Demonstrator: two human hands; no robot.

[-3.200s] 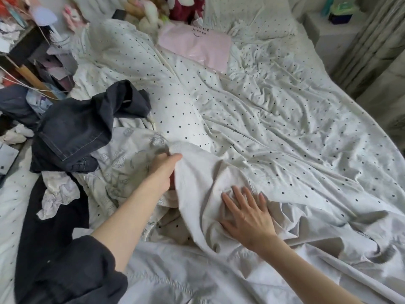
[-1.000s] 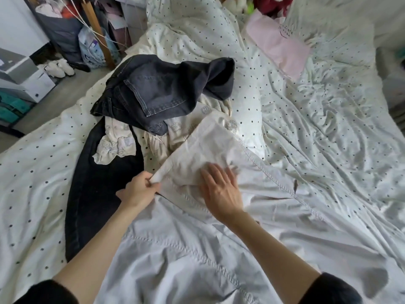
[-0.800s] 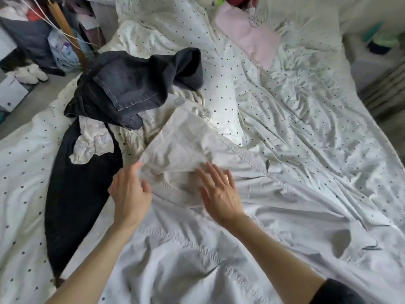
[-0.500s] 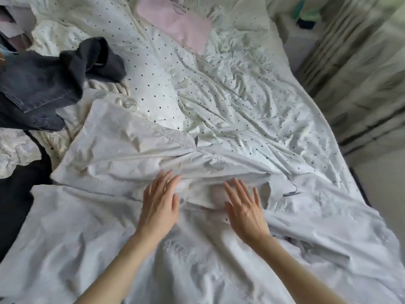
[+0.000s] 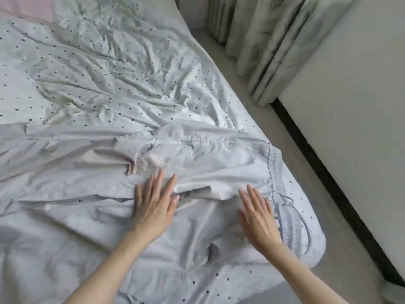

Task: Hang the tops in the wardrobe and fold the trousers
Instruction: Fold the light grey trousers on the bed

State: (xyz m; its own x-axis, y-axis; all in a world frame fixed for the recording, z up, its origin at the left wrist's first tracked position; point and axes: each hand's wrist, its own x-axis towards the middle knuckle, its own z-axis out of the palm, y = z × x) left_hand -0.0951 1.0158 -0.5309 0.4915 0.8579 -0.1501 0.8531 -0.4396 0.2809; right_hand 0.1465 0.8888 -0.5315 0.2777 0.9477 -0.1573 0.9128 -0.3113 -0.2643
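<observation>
Pale grey trousers (image 5: 92, 167) lie spread across the dotted bedding, their elastic waistband (image 5: 277, 172) at the right near the bed's edge. My left hand (image 5: 154, 205) lies flat on the fabric near the middle, fingers straight. My right hand (image 5: 257, 213) lies flat with spread fingers just left of the waistband. One leg lies folded over the other, with a stitched seam running left to right. Neither hand grips anything.
The white dotted duvet (image 5: 105, 69) covers the bed behind the trousers. A pink item (image 5: 26, 5) shows at the top left corner. Curtains (image 5: 263, 40) hang at the right, beside a white panel (image 5: 350, 128) and a strip of floor.
My view has swung right, so the dark jeans pile has left the frame. Both hands have slid right along the trousers towards the waistband, staying flat.
</observation>
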